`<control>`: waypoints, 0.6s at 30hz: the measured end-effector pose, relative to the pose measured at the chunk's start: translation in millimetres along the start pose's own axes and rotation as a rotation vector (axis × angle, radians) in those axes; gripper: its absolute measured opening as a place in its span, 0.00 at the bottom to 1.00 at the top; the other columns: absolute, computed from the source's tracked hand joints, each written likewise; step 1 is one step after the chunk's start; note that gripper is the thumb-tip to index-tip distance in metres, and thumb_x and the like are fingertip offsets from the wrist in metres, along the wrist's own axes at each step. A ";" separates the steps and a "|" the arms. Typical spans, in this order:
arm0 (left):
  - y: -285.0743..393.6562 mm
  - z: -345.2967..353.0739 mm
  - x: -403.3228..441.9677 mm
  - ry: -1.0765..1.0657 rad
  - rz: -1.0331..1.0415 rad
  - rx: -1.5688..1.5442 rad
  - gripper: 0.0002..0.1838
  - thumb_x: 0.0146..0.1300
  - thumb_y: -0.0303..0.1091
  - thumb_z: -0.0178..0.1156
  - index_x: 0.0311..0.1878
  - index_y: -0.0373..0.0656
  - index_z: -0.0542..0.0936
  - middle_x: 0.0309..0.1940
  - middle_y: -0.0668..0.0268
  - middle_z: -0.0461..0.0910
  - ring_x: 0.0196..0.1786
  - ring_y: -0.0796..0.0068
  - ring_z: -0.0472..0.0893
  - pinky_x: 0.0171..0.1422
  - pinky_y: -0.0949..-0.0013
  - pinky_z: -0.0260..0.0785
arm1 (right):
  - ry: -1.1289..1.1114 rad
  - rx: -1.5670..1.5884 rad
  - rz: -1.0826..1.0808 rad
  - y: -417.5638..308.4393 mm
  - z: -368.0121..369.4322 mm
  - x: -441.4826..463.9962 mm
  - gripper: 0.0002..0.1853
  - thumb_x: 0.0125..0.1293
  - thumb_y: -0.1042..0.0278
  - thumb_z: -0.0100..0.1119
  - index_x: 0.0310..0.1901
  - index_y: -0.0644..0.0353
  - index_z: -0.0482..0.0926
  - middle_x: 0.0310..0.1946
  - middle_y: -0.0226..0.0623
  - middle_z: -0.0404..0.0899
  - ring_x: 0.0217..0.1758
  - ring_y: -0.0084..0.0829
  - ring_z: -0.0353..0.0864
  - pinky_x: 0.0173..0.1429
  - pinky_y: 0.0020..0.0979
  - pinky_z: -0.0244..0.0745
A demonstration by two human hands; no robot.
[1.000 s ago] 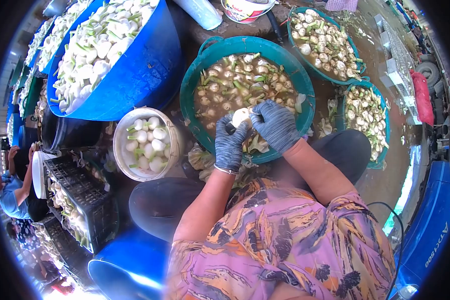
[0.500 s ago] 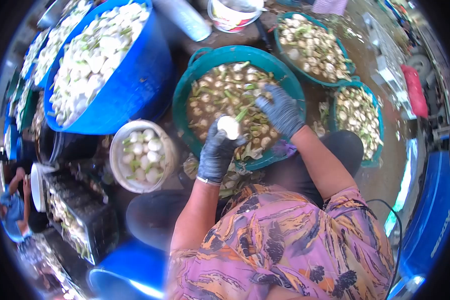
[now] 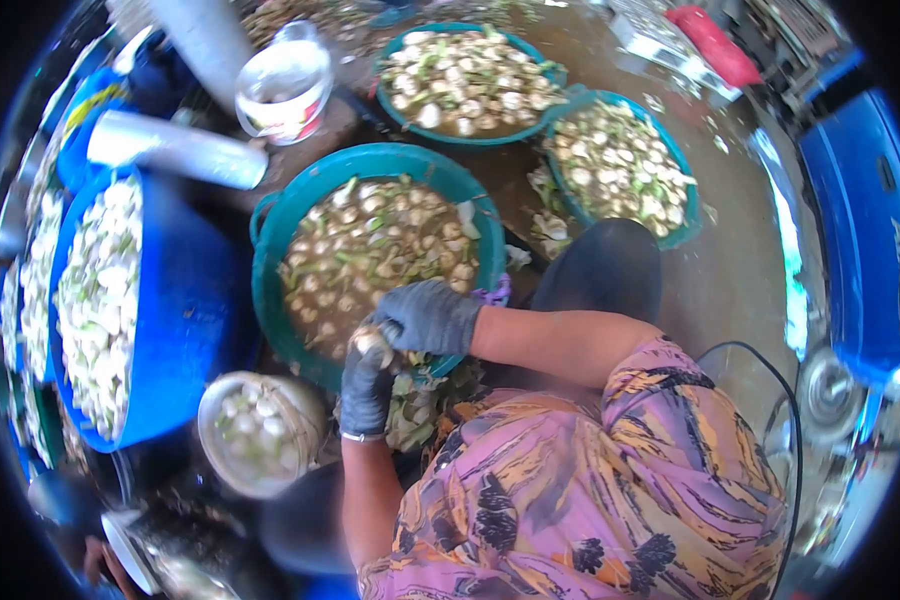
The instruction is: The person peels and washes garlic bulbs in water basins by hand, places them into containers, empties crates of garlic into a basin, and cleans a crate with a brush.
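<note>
My left hand (image 3: 367, 392), in a dark grey glove, is closed around a pale onion-like bulb (image 3: 373, 347) with some brownish skin. My right hand (image 3: 428, 318), gloved alike, reaches across from the right, its curled fingers against the bulb. Those fingertips are partly hidden, so a small tool there cannot be ruled out. Both hands are at the near rim of a green tub (image 3: 270, 290), where many bulbs with green stems (image 3: 370, 235) sit in murky brown water.
A whitish bucket (image 3: 208, 440) with bulbs stands left of my left hand. Farther left is a large blue tub (image 3: 185, 310) heaped with white bulbs. Two more green tubs (image 3: 560, 75) (image 3: 692, 205) of bulbs stand beyond. Peelings (image 3: 415, 415) lie by my lap.
The clean white bulb has left my left hand, which now has a browner one. My right hand has come in from over the tub to meet it. The view has turned.
</note>
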State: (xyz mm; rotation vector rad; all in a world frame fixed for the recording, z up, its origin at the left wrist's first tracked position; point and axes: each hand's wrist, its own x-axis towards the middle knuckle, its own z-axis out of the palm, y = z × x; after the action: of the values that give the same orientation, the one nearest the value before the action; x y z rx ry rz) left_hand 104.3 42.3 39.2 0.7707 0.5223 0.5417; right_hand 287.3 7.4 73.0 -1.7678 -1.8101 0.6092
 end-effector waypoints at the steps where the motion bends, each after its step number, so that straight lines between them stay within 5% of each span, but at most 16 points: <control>1: -1.6 5.6 4.3 0.002 0.004 0.036 0.35 0.55 0.48 0.67 0.61 0.40 0.68 0.37 0.65 0.75 0.33 0.73 0.77 0.38 0.68 0.73 | -0.026 0.031 0.095 1.9 -1.1 -0.5 0.12 0.57 0.60 0.60 0.38 0.58 0.82 0.35 0.45 0.82 0.40 0.46 0.82 0.46 0.43 0.76; 5: -20.6 -4.0 9.4 -0.019 0.015 0.278 0.43 0.49 0.49 0.73 0.66 0.42 0.65 0.45 0.63 0.77 0.43 0.70 0.80 0.46 0.67 0.74 | -0.177 0.286 0.279 28.7 1.8 -9.7 0.13 0.61 0.60 0.58 0.37 0.61 0.81 0.33 0.53 0.81 0.38 0.48 0.82 0.46 0.43 0.75; 7: -20.4 33.3 0.4 -0.066 -0.003 0.260 0.46 0.48 0.50 0.75 0.68 0.43 0.64 0.52 0.63 0.76 0.52 0.70 0.78 0.55 0.65 0.73 | -0.003 0.366 0.177 40.9 -17.3 -39.5 0.14 0.62 0.59 0.57 0.38 0.62 0.81 0.34 0.53 0.81 0.38 0.47 0.82 0.46 0.41 0.75; 10: -12.6 44.5 2.5 -0.016 -0.023 0.181 0.42 0.53 0.48 0.65 0.69 0.39 0.63 0.53 0.63 0.75 0.49 0.69 0.78 0.52 0.67 0.72 | -0.061 0.640 0.221 24.1 -37.1 -52.5 0.14 0.64 0.59 0.59 0.41 0.62 0.80 0.35 0.51 0.81 0.38 0.45 0.82 0.44 0.40 0.75; 11: -16.0 27.4 5.0 -0.122 -0.019 0.143 0.42 0.52 0.44 0.65 0.69 0.39 0.63 0.53 0.63 0.75 0.46 0.70 0.78 0.49 0.68 0.73 | 0.038 0.438 0.030 25.9 -26.5 -55.6 0.13 0.63 0.60 0.60 0.42 0.62 0.80 0.34 0.49 0.80 0.38 0.45 0.81 0.44 0.39 0.75; 12: -10.7 41.3 -5.0 0.015 -0.047 0.042 0.42 0.50 0.44 0.65 0.69 0.39 0.63 0.49 0.63 0.77 0.44 0.71 0.78 0.46 0.69 0.73 | 0.147 0.245 -0.164 25.9 -15.2 -57.8 0.13 0.62 0.61 0.62 0.42 0.62 0.80 0.34 0.47 0.80 0.38 0.44 0.81 0.44 0.38 0.75; 14: -19.5 17.8 2.2 -0.147 -0.153 0.060 0.41 0.50 0.43 0.65 0.68 0.39 0.64 0.45 0.67 0.77 0.43 0.75 0.77 0.45 0.73 0.71 | 0.168 0.195 -0.089 15.6 -18.4 -57.5 0.12 0.59 0.62 0.64 0.40 0.61 0.79 0.31 0.45 0.79 0.37 0.45 0.81 0.44 0.39 0.76; 18: -13.8 24.4 -7.2 -0.140 -0.126 0.183 0.37 0.56 0.41 0.63 0.68 0.38 0.65 0.40 0.68 0.75 0.42 0.78 0.75 0.50 0.72 0.70 | 0.110 0.005 0.013 9.0 -11.9 -59.8 0.12 0.58 0.63 0.63 0.39 0.62 0.79 0.32 0.46 0.81 0.37 0.46 0.81 0.44 0.38 0.77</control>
State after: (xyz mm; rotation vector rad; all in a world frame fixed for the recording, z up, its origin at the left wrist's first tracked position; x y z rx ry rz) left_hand 117.6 17.3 45.3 0.9357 0.4911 0.3235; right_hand 301.9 -52.4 72.5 -1.7759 -1.7225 0.5111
